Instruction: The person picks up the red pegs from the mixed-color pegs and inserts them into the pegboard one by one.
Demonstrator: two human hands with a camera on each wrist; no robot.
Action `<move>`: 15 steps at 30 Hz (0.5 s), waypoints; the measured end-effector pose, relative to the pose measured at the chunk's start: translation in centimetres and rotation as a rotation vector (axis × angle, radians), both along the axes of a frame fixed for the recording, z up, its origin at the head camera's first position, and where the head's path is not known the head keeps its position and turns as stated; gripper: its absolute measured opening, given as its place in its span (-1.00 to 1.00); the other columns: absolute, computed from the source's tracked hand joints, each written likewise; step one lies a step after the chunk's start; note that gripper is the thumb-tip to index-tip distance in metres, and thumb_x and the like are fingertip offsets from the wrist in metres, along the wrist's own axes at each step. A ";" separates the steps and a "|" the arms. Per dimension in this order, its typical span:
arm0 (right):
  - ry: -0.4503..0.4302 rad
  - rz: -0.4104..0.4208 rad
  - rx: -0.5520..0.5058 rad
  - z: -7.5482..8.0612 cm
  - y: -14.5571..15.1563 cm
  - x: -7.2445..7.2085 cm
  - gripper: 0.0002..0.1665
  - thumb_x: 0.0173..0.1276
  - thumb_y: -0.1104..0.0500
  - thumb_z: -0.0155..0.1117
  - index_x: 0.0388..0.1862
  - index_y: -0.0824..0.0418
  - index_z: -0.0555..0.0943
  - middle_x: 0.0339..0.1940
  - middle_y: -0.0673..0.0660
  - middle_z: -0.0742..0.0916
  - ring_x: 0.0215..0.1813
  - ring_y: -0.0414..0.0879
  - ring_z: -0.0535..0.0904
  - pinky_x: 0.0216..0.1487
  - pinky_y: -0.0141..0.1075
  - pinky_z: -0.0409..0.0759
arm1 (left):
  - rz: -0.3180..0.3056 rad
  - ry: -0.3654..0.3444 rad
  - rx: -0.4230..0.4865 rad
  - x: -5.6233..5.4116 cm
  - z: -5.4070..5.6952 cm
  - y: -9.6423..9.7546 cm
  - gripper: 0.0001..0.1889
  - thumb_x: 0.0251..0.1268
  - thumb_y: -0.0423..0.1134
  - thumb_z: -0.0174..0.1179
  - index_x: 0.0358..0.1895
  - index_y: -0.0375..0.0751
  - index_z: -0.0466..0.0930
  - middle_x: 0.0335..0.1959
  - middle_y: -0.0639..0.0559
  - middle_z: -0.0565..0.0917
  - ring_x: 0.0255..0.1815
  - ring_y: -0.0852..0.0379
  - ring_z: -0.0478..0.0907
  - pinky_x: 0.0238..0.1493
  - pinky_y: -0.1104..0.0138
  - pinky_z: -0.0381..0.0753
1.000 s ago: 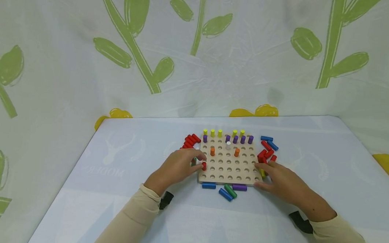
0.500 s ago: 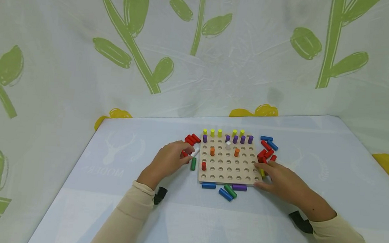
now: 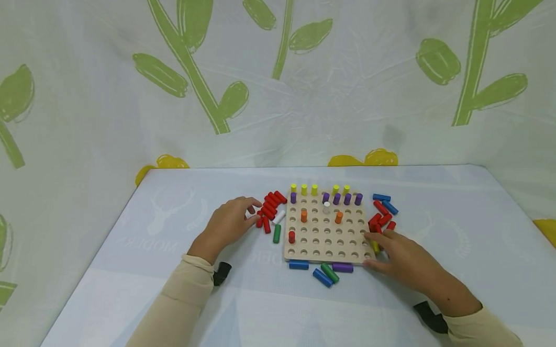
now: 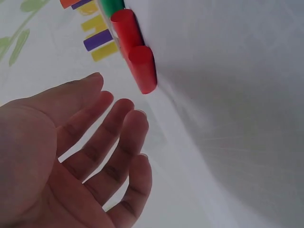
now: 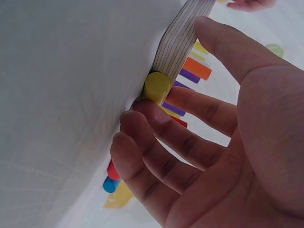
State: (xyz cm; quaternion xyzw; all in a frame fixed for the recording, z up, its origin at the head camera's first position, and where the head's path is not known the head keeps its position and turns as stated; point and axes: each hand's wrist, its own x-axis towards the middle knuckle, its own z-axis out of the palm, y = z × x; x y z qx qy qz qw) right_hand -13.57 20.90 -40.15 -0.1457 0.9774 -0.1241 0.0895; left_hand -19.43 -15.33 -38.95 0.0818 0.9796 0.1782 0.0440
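A wooden pegboard (image 3: 321,252) with rows of round holes lies flat on the table. In it stand yellow, purple, orange and white pegs, plus a red peg (image 3: 291,237) near its left edge. My left hand (image 3: 228,224) holds nothing; its fingers are loosely bent beside a group of red pegs (image 3: 269,206). Two red pegs (image 4: 143,70) lie just beyond those fingertips in the left wrist view. At the board's right side, my right hand (image 3: 403,257) touches the edge with thumb and fingertips. A yellow peg (image 5: 156,86) lies against that edge by its fingers.
A white peg (image 3: 279,217) and a green peg (image 3: 277,233) lie left of the board. Before its front edge are blue pegs (image 3: 299,265), a green peg (image 3: 330,273) and a purple peg (image 3: 342,268). More red pegs (image 3: 385,219) and blue pegs (image 3: 390,207) lie right.
My left hand has let go of the red peg now standing in the board and moved left to the red pegs. The right hand has stayed at the board's edge.
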 end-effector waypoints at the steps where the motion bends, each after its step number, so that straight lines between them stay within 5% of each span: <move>1: 0.002 0.000 0.002 0.0 0.0 0.0 -0.15 0.19 -0.21 0.46 0.36 0.18 0.52 0.27 0.45 0.58 0.26 0.39 0.53 0.11 0.21 0.60 | 0.004 -0.008 -0.003 0.0 -0.1 0.0 -0.62 0.33 -0.15 0.33 0.19 -0.03 0.62 -0.07 0.01 0.71 -0.20 0.09 0.58 -0.16 0.27 0.67; 15: 0.010 0.010 -0.002 -0.1 0.1 -0.1 -0.16 0.18 -0.21 0.48 0.35 0.18 0.53 0.24 0.42 0.61 0.23 0.36 0.56 0.11 0.19 0.62 | 0.048 -0.115 -0.031 -0.5 -1.2 -0.1 -0.53 0.37 -0.06 0.28 0.30 -0.04 0.54 0.00 -0.04 0.69 -0.03 0.03 0.60 0.06 0.15 0.69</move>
